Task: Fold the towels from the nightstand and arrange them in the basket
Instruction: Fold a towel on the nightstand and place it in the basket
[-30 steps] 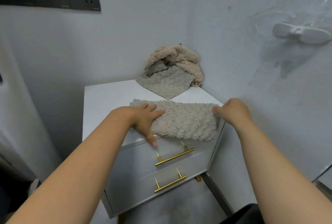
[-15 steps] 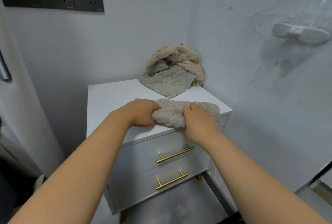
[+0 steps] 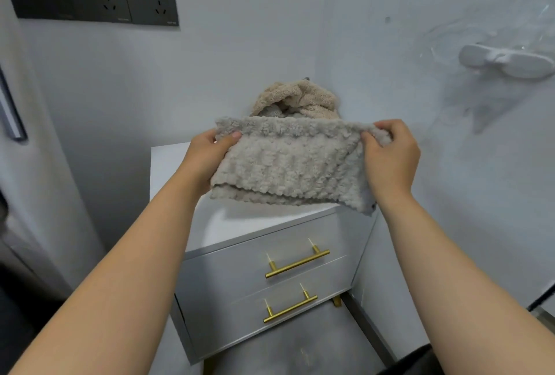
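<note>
Aloft: folded grey towel (image 3: pixel 288 164) stretched between left grip (image 3: pixel 207 157) and right grip (image 3: pixel 390 158), each pinching top corner; nightstand (image 3: pixel 231 224) below.

Both bare forearms stretch forward and upward, converging slightly. The left grip (image 3: pixel 207 158) and right grip (image 3: pixel 390 161) each pinch 1 upper corner of the towel (image 3: pixel 288 164), thumbs on the near face, fingers curled behind it.

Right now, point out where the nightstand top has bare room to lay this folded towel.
Bare top shows on the nightstand along its left edge, beside the left hand, and along the front edge under the held grey towel. The back right corner is crowded by the beige towel pile. The towel hides the middle.
</note>
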Demonstrator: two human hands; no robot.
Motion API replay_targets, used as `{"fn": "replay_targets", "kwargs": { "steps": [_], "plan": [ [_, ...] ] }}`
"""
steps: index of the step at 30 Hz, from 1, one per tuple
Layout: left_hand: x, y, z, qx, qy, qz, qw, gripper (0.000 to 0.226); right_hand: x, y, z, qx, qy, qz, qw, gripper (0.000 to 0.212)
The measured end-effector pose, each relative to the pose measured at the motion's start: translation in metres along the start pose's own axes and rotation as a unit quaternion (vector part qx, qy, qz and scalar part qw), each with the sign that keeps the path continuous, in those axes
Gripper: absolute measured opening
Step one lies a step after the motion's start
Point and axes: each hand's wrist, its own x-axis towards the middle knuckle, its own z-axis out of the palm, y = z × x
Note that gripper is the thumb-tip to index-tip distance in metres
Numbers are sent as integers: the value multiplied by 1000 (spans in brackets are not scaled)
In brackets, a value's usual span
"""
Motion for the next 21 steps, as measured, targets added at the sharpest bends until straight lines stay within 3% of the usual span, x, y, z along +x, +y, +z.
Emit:
{"fn": "replay_targets", "kwargs": {
  "steps": [3, 6, 9, 12, 14, 16, 18, 21],
  "plan": [
    [15, -17, -5, 62, 65, -20, 996, 29, 1, 13, 12, -66, -15, -30, 997, 36],
    [19, -42, -11, 312, 108, -13, 944, 43, -6, 34, 21, -242, -63, -33, 968, 58],
    [16, -56, -12, 455, 28, 36, 889, 67, -7, 46, 20, -262, -138, -16, 955, 46],
    [17, -45, -15, 473, -68, 115, 871, 68, -5, 48, 21, -225, -242, 13, 944, 32],
    [15, -40, -14, 474, -175, 85, 859, 72, -6, 50, 22, -250, -294, 22, 922, 40],
    [11, -41, -11, 538, -262, 31, 800, 84, -9, 52, 22, -298, -330, 25, 895, 49],
    [9, -48, -8, 613, -291, 8, 735, 91, -8, 55, 24, -323, -360, 33, 875, 50],
    [11, -56, -5, 649, -273, 5, 710, 89, -5, 56, 30, -350, -381, 36, 855, 46]
  ]
}}
